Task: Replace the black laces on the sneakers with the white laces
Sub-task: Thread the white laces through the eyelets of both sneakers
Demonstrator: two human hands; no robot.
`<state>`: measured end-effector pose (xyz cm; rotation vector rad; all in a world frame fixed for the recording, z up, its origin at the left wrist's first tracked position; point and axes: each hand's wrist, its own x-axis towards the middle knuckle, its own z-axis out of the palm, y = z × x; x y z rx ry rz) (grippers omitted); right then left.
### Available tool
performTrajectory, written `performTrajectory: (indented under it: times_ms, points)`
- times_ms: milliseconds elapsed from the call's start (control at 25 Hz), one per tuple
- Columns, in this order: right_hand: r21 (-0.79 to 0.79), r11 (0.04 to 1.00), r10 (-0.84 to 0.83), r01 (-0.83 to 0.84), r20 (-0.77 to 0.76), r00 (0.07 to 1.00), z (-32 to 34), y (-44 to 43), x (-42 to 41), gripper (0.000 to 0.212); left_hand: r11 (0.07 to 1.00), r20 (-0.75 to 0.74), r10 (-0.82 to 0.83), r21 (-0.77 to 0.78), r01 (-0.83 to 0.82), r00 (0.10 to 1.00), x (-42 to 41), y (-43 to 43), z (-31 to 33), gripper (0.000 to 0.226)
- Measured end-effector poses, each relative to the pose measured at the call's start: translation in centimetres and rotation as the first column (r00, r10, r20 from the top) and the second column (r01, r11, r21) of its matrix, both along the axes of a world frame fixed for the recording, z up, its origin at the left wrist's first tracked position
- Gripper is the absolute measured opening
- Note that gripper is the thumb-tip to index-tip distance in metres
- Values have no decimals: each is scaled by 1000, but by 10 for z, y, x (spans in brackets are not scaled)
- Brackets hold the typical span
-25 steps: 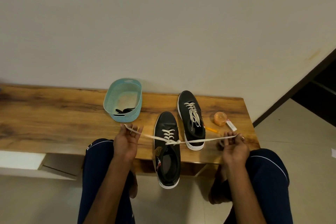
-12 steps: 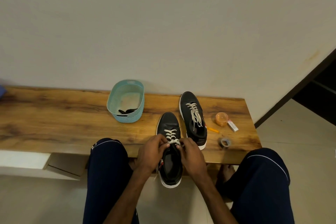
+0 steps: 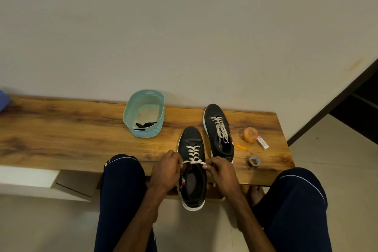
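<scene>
Two black sneakers with white soles lie on the wooden bench (image 3: 61, 133). The near sneaker (image 3: 191, 141) overhangs the front edge, and a white lace (image 3: 193, 150) is threaded through its eyelets. My left hand (image 3: 166, 170) pinches the lace end at the shoe's left side. My right hand (image 3: 221, 172) pinches the other end at the right side, just above the shoe's opening. The far sneaker (image 3: 217, 129) stands behind and to the right, laced in white with loose ends. Black laces (image 3: 145, 124) lie in the teal basket (image 3: 143, 131).
Right of the shoes sit an orange round container (image 3: 250, 135), a small white box (image 3: 262, 142), an orange stick (image 3: 240, 146) and a tape roll (image 3: 253, 161). My knees flank the near shoe. A wall backs the bench; a blue thing (image 3: 4, 98) shows at far left.
One second ago my hands held the lace stretched wide apart. They came together at the near sneaker's top eyelets and now pinch the ends close to the shoe.
</scene>
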<state>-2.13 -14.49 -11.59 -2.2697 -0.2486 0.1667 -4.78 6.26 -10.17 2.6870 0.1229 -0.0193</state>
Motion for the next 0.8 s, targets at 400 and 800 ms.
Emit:
performTrajectory:
  times_ms: [400,800]
  points:
    - [513,857,150,56,-351,924,26,-11,1,20,602,-171,-136,-796,-56,976,0,11,10,9]
    - [725,510,-143,463,-460,877,14,41,-9,24,170,-171,306,-958,-231,937,3,-28,14,19]
